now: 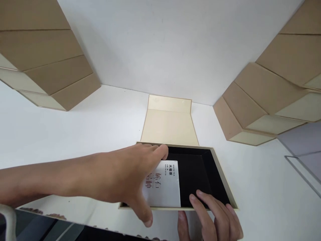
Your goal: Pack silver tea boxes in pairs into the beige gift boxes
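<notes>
A shallow gift box [224, 177] with a black inside lies on the white table, its cream lid [168, 125] folded back away from me. In its left part sits a white tea packet [167, 187] printed "WHITE TEA" and Chinese characters. My left hand [130, 174] reaches across the box's left part, over the packet, thumb stretched past the front edge and fingers at the back edge. That hand hides the packet's left side. At the front right, my right hand [213, 217] holds the box's front wall, thumb outside and fingers over the inside.
Stacked tan boxes [50, 60] stand at the left, and more stacked boxes [263, 87] at the right. Behind the lid rises a white wall [163, 43]. The table's chipped front edge [57, 216] runs below my left forearm. A pale curved object [8, 217] shows at lower left.
</notes>
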The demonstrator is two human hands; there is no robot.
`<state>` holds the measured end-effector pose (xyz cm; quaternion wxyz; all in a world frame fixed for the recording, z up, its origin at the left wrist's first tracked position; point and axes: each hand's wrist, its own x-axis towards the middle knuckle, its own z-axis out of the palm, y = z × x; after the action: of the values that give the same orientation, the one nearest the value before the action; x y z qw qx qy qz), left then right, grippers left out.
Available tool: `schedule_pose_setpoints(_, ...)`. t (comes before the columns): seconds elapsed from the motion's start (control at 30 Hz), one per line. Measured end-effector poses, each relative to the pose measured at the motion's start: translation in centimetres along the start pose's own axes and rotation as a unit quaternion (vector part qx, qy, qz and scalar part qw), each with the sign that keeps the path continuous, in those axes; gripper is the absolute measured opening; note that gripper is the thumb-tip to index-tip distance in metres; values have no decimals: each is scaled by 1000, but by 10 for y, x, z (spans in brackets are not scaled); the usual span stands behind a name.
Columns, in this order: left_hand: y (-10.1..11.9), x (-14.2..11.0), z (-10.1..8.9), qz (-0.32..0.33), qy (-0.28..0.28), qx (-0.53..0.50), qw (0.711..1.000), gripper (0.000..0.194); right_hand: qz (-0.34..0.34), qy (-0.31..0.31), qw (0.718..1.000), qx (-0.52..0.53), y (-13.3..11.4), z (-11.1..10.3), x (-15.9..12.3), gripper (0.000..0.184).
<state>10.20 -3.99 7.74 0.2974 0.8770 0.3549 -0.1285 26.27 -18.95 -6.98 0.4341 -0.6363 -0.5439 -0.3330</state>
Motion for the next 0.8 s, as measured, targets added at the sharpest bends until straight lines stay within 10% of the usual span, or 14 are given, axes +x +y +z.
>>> schedule_pose_setpoints(0.3, 11, 34, -33, 1, -79, -72, 994, 33, 4, 22, 1000, -3, -1, 2, -2, 17)
schedule_pose_setpoints(0.63, 60, 95, 21, 143, -17, -74, 987, 10, 32, -20, 996, 76, -3, -7, -5, 30)
schedule_pose_setpoints(0.8, 66, 84, 13, 176, -6, -42, 983, 12, 4, -108, 990, 86, 11, -29, 14, 29)
